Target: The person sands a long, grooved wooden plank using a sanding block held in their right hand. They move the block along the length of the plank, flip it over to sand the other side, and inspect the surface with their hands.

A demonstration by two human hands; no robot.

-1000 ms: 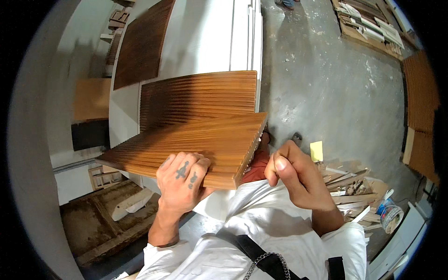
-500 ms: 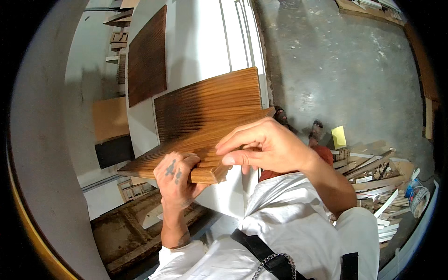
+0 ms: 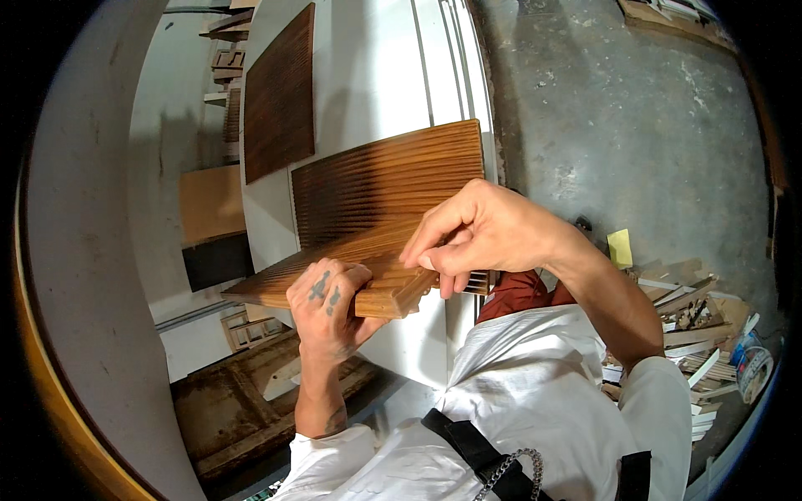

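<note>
My left hand (image 3: 326,309) is wrapped round the near edge of a brown ridged wooden panel (image 3: 280,277), fingers on top and thumb underneath. The panel is held tilted above the white table (image 3: 384,75), and its profiled end shows at the near right. At that end my right hand (image 3: 489,230) has its thumb and fingers pinched together, touching the panel's edge. What lies between those fingertips, if anything, is hidden. Just beyond, a second ridged panel (image 3: 397,163) in lighter brown lies on the table, partly covered by the held one.
A darker ridged panel (image 3: 282,96) lies at the table's far left. Wood offcuts (image 3: 697,326) are heaped on the floor at right, beside a clear plastic bucket (image 3: 754,371) and a yellow sheet (image 3: 619,248). A brown wooden door-like panel (image 3: 225,417) stands low on the left.
My right hand has drawn its fingers together into a pinch at the panel's end. The view has shifted, so the table and panels appear slightly farther right.
</note>
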